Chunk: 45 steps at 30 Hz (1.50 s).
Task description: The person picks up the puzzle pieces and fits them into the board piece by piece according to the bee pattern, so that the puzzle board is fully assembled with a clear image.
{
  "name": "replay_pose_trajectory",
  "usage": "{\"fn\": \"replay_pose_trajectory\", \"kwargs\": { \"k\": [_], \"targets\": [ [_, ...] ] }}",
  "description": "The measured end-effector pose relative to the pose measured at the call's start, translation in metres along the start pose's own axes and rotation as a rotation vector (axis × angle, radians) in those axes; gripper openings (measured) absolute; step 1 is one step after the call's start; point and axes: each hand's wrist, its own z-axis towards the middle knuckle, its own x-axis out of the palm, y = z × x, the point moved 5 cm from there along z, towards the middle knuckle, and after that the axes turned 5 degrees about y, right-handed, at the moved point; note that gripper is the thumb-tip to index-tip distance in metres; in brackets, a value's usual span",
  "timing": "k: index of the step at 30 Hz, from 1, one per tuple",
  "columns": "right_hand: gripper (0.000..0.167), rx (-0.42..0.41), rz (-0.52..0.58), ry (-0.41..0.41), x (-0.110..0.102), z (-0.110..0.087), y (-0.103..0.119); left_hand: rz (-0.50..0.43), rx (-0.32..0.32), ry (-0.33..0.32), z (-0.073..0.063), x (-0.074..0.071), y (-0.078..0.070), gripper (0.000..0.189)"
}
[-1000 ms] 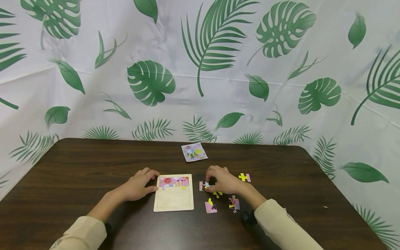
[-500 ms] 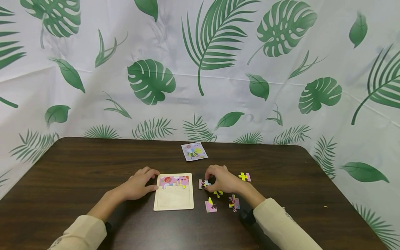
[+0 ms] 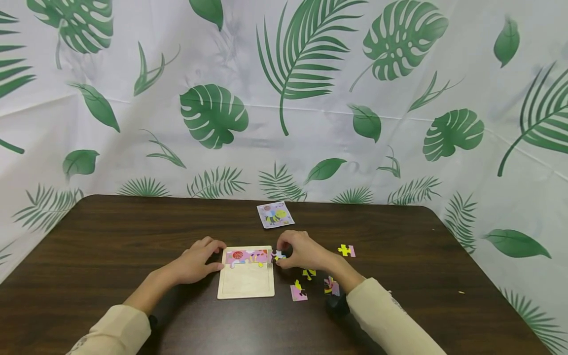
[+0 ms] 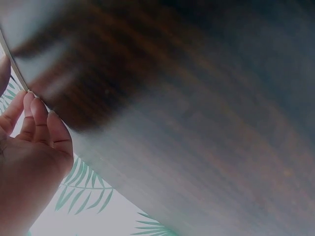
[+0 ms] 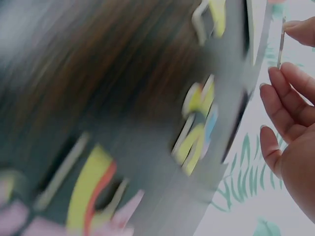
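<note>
In the head view my right hand pinches a puzzle piece with white and dark markings at the right edge of the wooden puzzle tray. The right wrist view shows this piece edge-on, upright between thumb and fingertips. My left hand touches the tray's left side, thumb and fingertips at its rim; in the left wrist view the fingertips meet that thin edge. A joined pink strip of puzzle fills the tray's top part; bare wood shows below.
Right of the tray lie loose puzzle pieces: a yellow one, a pink-yellow one, a partly hidden one and a farther yellow one. Behind stands a bee picture card lying flat on the dark table. A leaf-print cloth hangs behind.
My right hand has lifted the white-and-dark puzzle piece from among the loose ones and moved it left to the tray's edge. The left hand and the tray stay put.
</note>
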Motion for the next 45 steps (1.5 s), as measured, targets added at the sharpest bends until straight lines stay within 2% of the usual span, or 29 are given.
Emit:
{"fn": "replay_pose_trajectory", "kwargs": {
  "k": [17,32,45],
  "targets": [
    [0.021,-0.087,-0.006,0.008,0.024,0.027,0.046,0.006,0.0,0.003,0.0,0.0,0.0,0.035],
    [0.019,-0.081,-0.027,0.034,0.038,0.04,0.056,0.003,0.008,0.003,0.0,0.0,0.001,0.035],
    [0.021,-0.096,-0.137,0.058,0.043,0.048,0.064,0.025,0.04,-0.015,0.001,0.001,0.002,0.035]
  ]
}}
